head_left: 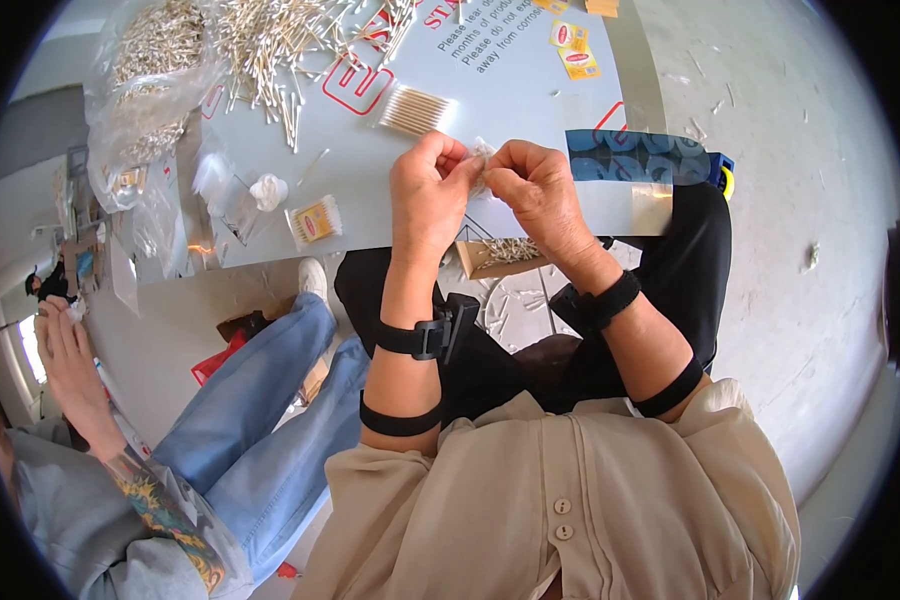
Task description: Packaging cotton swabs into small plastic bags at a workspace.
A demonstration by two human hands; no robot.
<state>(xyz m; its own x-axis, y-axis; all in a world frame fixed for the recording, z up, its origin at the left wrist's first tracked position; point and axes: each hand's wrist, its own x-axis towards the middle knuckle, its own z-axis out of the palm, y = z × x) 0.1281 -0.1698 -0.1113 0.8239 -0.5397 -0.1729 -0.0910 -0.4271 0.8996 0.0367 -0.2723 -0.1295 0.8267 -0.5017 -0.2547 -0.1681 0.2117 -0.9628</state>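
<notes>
Most of the crumpled clear plastic is hidden by fingers; only whitish bits show above & below the pinch, so can't tell its full shape, or if anything's inside. It sits btwn the two hands, over the near part of the table, just below a neat row of cotton swabs. L grip is closed, thumb & fingertips pinching the plastic from its L side; R grip is also closed, fingers curled, nipping it from the R. Fingertips nearly meet, w/ hardly any gap; R fingertips partly hidden behind their own knuckles.

Heap of loose swabs is cut off by top edge, as is the big clear bag of swabs beside it. Yellow-labelled swab packet lies near table's front edge, L of the hands; white crumpled wad up-L of it, material unclear. Cardboard box w/ swabs is partly hidden by table edge & R forearm. Blue-&-yellow object at R end of the dark blue strip is hard to ID. Co-worker's hand is raised far L, that person's body cut off by the rim.
</notes>
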